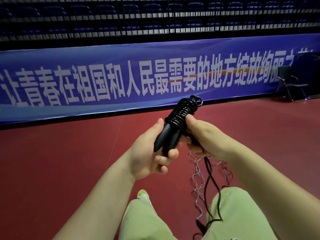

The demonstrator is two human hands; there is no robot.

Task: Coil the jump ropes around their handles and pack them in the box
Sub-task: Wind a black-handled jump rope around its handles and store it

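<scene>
Jump rope [180, 116], black, held up in both hands above the red floor [69, 161].

Two black handles [166, 139] lie side by side, and glossy black cord is wound in tight turns round their upper part, with a small metal ring [200, 101] at the far tip. Left hand [149, 153] grips the lower ends of the handles, fingers curled under them. Right hand [202, 135] is closed round the cord just beside the coil, thumb pressed against the turns; the loose cord [210, 179] hangs from this fist down past the right knee. Thin frayed threads [197, 175] dangle beside it. Pale green trousers [149, 220] and one yellow-green shoe [142, 194] show below. A blue banner [121, 78] with white characters runs along the wall, and a black folding chair [290, 84] stands at the far right.
</scene>
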